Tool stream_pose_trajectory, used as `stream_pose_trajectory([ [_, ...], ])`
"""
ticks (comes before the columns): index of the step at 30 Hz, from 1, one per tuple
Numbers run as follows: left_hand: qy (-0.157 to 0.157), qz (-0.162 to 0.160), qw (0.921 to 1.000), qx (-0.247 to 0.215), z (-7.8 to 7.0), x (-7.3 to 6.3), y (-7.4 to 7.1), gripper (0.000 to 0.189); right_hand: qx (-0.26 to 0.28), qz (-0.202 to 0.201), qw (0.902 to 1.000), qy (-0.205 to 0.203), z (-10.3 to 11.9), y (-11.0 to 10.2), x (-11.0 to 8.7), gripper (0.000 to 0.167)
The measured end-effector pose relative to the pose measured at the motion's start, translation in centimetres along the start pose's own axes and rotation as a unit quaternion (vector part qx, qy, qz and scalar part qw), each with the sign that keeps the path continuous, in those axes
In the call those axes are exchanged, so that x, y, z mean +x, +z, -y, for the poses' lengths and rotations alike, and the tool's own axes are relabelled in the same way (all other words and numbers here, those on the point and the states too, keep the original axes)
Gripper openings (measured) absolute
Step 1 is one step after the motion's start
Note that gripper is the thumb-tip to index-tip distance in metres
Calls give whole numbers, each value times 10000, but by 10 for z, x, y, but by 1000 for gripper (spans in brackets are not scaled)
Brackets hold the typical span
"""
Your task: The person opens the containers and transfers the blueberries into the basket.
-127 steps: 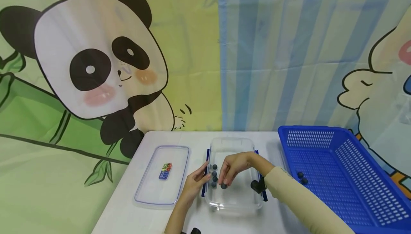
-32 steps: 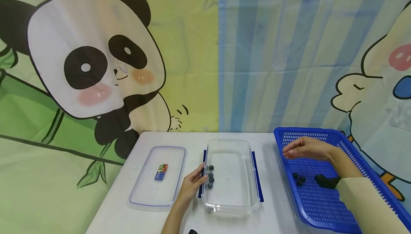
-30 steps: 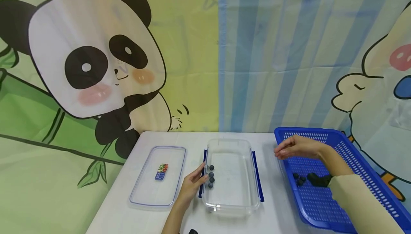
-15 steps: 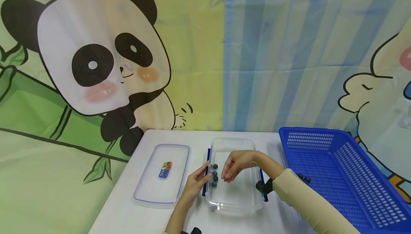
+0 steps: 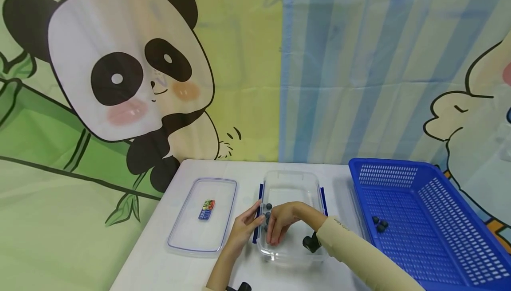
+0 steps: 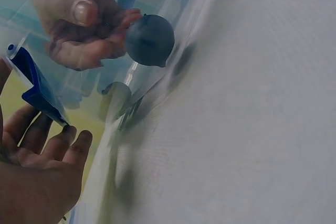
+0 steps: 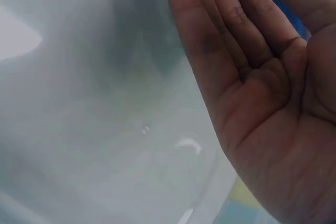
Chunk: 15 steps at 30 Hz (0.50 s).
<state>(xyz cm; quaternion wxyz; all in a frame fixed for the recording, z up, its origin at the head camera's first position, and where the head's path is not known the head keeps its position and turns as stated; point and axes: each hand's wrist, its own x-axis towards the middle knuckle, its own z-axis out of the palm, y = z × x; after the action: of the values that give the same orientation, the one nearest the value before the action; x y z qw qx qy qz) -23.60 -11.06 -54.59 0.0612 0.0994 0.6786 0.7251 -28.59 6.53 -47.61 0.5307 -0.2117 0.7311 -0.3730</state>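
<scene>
Gripping the clear box (image 5: pixel 290 193) is the left hand (image 5: pixel 242 228) — right hand (image 5: pixel 281 222) bent down inside, its hold unclear.

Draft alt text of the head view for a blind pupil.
A person's right hand reaches into a clear box containing small dark balls, while the left hand touches its left side. A clear lid lies to its left and a blue basket with three more balls stands to its right, before a panda backdrop.

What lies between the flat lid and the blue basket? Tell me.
Head view: the clear container holding dark balls, the left hand at its side, the right hand inside it.
</scene>
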Motion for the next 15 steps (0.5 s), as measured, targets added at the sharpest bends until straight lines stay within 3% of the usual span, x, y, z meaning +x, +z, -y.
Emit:
stream_pose_trajectory([
  [15, -49, 4, 10000, -79, 1, 1, 0, 57, 209, 36, 9994, 291, -11, 11, 14, 15],
])
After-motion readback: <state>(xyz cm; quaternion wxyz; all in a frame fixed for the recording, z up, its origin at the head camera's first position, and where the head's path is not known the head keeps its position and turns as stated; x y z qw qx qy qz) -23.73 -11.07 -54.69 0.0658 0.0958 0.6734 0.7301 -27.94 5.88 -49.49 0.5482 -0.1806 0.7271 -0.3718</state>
